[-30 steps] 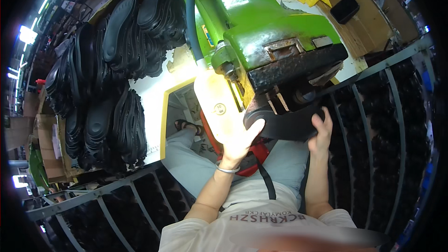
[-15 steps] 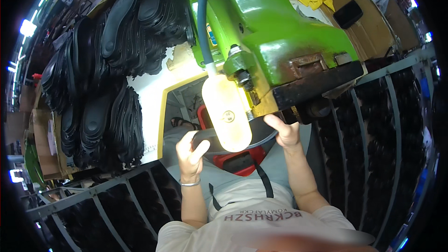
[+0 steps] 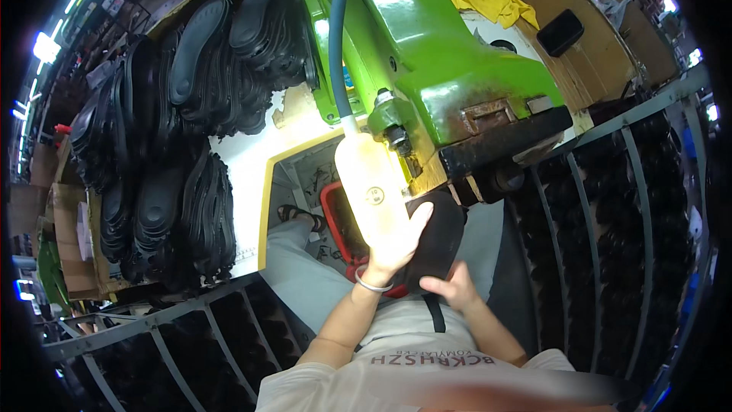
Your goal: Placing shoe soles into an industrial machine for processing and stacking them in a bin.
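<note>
A black shoe sole (image 3: pixel 436 240) is under the head of a green machine (image 3: pixel 457 53), its long side now running toward my body. At its left edge, my left hand (image 3: pixel 398 248) grips it, thumb stretched along the sole; the other fingers are partly lost in the lamp's glare. The near right end is pinched by my right hand (image 3: pixel 455 288), whose fingers are partly hidden beneath the sole. A glowing oblong lamp (image 3: pixel 372 183) on a blue-grey flexible neck hangs right above my left hand. The sole's far end is hidden by the machine.
Stacks of black soles (image 3: pixel 202 53) cover the white table (image 3: pixel 248 183) at left. Below its yellow-edged cutout is a red bin (image 3: pixel 335 217). Metal racks (image 3: pixel 633 160) flank me on both sides. A yellow cloth (image 3: pixel 496 6) and a black phone-like object (image 3: pixel 560 32) lie at the back right.
The sole has turned from lying crosswise to pointing toward me. My left hand moved right, under the lamp; my right hand came down toward my body.
</note>
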